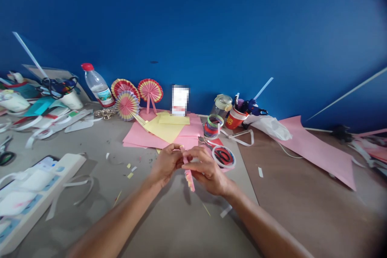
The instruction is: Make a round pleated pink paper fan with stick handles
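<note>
Between my two hands is a narrow strip of folded pink and yellow paper (190,181), its lower end hanging free above the table. My left hand (167,163) pinches the strip near its upper end. On the other side, my right hand (207,167) has its thumb and fingers closed on the same strip, lower down. Just beyond the hands lie pink paper sheets (139,135) with yellow paper (169,129) on top. Close to my right hand is a roll of tape (223,156) with red-and-black scissors handles showing inside its ring.
Finished paper rosettes (150,90) stand at the wall beside a red-capped bottle (98,86). A red paper cup (235,119) and a lidded jar (222,105) are at the back right. A power strip (48,197) lies left. Pink paper (320,149) stretches along the right.
</note>
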Tool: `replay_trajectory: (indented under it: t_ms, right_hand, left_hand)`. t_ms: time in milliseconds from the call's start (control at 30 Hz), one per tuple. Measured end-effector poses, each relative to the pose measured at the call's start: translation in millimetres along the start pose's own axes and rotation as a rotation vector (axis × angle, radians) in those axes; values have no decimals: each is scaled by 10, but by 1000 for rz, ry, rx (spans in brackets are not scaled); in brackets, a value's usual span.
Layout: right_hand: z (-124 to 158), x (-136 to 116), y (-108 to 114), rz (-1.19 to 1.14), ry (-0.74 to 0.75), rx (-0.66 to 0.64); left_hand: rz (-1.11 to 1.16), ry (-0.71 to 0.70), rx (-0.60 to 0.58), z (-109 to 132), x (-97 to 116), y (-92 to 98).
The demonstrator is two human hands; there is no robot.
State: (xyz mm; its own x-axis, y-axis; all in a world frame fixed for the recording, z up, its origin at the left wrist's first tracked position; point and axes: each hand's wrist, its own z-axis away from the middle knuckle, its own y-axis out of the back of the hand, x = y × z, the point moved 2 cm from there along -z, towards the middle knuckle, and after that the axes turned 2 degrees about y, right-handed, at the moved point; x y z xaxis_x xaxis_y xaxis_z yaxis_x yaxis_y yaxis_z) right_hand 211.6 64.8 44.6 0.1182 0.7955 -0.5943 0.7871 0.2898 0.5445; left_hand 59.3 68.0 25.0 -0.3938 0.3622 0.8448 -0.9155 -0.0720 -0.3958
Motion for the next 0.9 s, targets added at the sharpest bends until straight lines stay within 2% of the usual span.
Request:
replay_trajectory:
  t_ms: [100,167,300,367,433,500,667,733,800,900]
  right_hand:
    - [-5,-23,-9,58,46,3]
    - [-3,-21,-15,13,-6,24]
    - [41,85,-87,-100,-296,134]
    - [79,163,-147,-128,-475,164]
    - [103,207,-188,-140,-573,180]
    - [98,195,-191,-143,-547,176]
    - [40,35,-102,-215,-263,123]
    - [39,3,-85,-244,-203,147]
    - [53,14,-100,-249,-227,185]
    - [87,84,-149,-223,-427,239]
  left_hand:
    - [-25,11,31,14,-11,-21]
    - [-33,9,45,25,-19,-31]
    - [-33,-66,-2,45,-37,-68]
    - [-61,-114,12,51,-46,-87]
    - [-90,-146,27,55,-51,-101]
    - [-98,-164,19,54,-45,-104]
    - [-83,-176,67,30,14,-28]
    - [-69,-170,96,22,36,0]
    - [-54,-161,101,27,49,2]
    - [-39,-181,31,53,57,-47]
